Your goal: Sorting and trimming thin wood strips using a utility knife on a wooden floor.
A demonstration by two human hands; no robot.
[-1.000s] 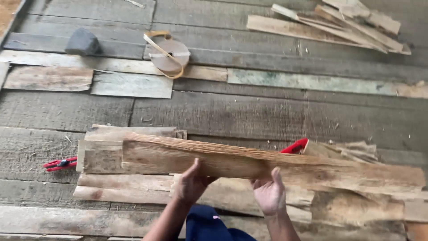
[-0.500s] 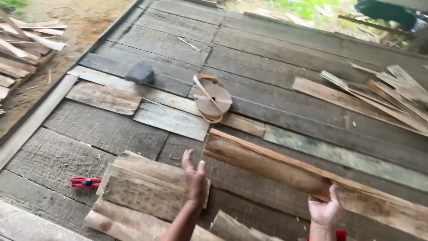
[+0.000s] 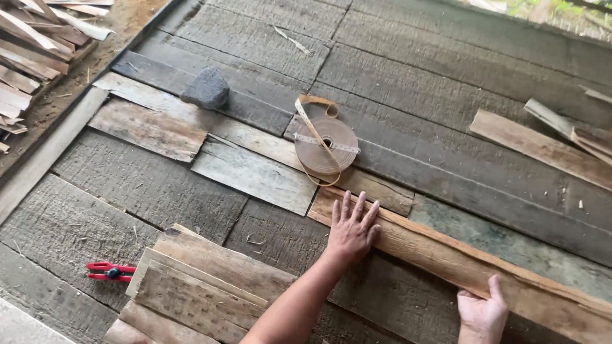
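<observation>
A long brown wood plank (image 3: pixel 446 258) lies across the grey floorboards, running from centre to lower right. My left hand (image 3: pixel 352 229) rests flat on its left end with fingers spread. My right hand (image 3: pixel 482 312) grips the plank's near edge farther right, thumb up over the wood. A stack of short weathered boards (image 3: pixel 197 290) sits at the lower left, just left of my left forearm.
A roll of tan strapping (image 3: pixel 326 145) lies just beyond the plank's left end. A grey stone (image 3: pixel 206 89) sits farther back left. Red-handled pliers (image 3: pixel 109 272) lie left of the stack. Loose planks (image 3: pixel 548 143) lie at right, scrap wood (image 3: pixel 32 57) at top left.
The plank has gone from above the stack out to the floorboards to the right. My left hand moved from the stack onto the plank's left end; the view shifted too.
</observation>
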